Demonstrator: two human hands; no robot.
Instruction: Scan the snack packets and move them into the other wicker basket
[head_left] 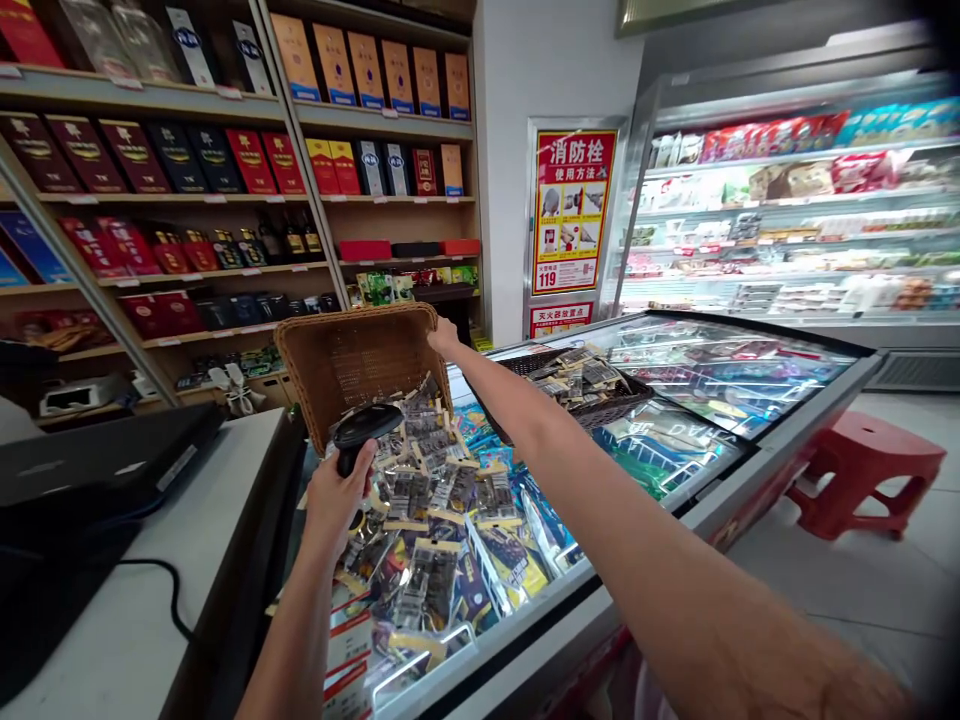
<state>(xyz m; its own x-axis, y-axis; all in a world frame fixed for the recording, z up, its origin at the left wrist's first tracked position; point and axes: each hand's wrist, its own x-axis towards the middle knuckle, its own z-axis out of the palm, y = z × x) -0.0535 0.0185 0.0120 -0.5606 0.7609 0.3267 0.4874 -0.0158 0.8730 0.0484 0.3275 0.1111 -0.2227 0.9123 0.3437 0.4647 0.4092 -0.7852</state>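
My left hand [341, 495] is wrapped round the handle of a black barcode scanner [367, 425], its head pointing right over the freezer. With arm stretched forward, my right hand [444, 340] grips the right upper rim of a brown wicker basket [352, 345], which is tilted with its open side toward me. Small clear packets with dark contents [427, 585] lie heaped from the basket's lower edge across the freezer's glass top [450, 660]. A dark woven basket [622, 395] holding similar packets sits beyond my right forearm.
A white counter [187, 560] with a black device [97, 460] and cable stands at left. Shelves of boxed bottles [360, 65] line the back wall. A red plastic stool [874, 465] is on the floor at right, before a lit refrigerated display [787, 215].
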